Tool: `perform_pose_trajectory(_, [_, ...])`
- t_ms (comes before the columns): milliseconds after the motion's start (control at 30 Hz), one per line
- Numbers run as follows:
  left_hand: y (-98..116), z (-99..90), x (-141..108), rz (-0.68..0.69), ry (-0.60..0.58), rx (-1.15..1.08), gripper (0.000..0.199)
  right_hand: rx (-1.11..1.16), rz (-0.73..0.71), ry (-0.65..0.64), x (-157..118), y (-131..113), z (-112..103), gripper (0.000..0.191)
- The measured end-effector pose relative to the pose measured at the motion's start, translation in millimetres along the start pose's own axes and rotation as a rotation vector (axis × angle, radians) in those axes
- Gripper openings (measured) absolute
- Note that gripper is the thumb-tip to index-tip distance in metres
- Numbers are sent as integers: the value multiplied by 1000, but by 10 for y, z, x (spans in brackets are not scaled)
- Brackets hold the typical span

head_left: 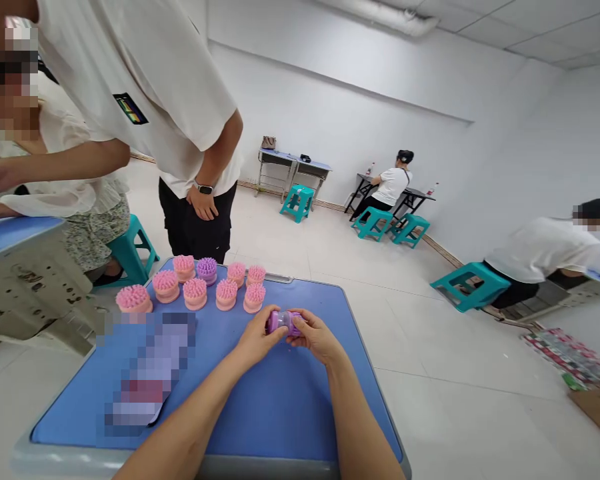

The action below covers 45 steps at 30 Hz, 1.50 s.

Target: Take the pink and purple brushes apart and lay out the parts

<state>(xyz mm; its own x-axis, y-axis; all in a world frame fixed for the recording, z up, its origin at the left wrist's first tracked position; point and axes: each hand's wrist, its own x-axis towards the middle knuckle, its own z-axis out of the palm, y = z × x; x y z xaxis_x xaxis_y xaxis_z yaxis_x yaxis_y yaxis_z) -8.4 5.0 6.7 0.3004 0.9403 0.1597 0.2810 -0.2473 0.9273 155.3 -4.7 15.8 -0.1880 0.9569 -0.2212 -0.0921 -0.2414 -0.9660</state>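
A purple scalp brush (pixel 283 321) with a clear middle section lies on its side between my two hands, just above the blue desk (pixel 280 407). My left hand (pixel 260 332) grips its left end, thumb along the near side. On its right end, the fingers and thumb of my right hand (pixel 314 333) are closed. Its bristles are mostly hidden by my fingers. Beyond my left hand, several pink scalp brushes (pixel 195 294) stand upright with bristles up, together with one purple scalp brush (pixel 207 270).
A blurred phone-like slab (pixel 153 373) lies on the desk's left side. A standing person (pixel 180 100) in a white shirt leans at the far left corner. Teal stools (pixel 470 285), other desks and seated people are farther off. Packed goods (pixel 575 353) lie on the floor at right.
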Motion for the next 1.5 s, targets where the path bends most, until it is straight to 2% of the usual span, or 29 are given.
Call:
perform_pose_trajectory(67, [4,-22,2,-10,-14,19,37,-13,-39,-18,0,-4,8,45])
perform_pose_trajectory(233, [-3,-32,8,-139,-51,2,41,-47,-162,-59,-66,-62,25,45])
perform_pose_trajectory(333, [15,-24,10,-104,-1,48,41,-62,-181,-87,-117,-106,1,64])
perform_pose_trajectory(400, [28,-21,9,-96,37,67,40,-84,-128,-87,-130,-119,-10,72])
perform_pose_trajectory(533, [31,-23,5,-88,55,89,40,-152,-10,-69,-100,-107,25,53])
perform_pose_trajectory(667, [42,-34,4,-91,28,101,39,-174,-95,-45,-100,-123,38,41])
perform_pose_trajectory(767, [65,-35,6,-122,29,114,38,-166,-163,-105,-135,-142,-4,64])
perform_pose_trajectory(833, [76,-32,7,-130,23,119,37,-163,-161,-102,-140,-132,-19,75])
perform_pose_trajectory(967, [88,-31,3,-138,10,133,38,-167,-52,-57,-89,-82,14,56])
perform_pose_trajectory(1067, [92,-37,0,-131,10,110,38,-182,-73,-82,-69,-79,33,47])
perform_pose_trajectory(1133, [87,-40,2,-125,14,83,38,-183,-142,-88,-82,-92,22,49])
perform_pose_trajectory(1200, [77,-40,6,-124,26,69,38,-172,-186,-111,-99,-99,6,61])
perform_pose_trajectory(1267, [69,-39,8,-128,26,69,38,-168,-169,-107,-101,-93,3,67])
perform_pose_trajectory(1400, [82,-42,-2,-142,5,87,38,-198,-54,-81,-75,-72,31,54])
perform_pose_trajectory(1500, [95,-42,-8,-141,-17,88,36,-208,-86,-90,-76,-77,29,47])
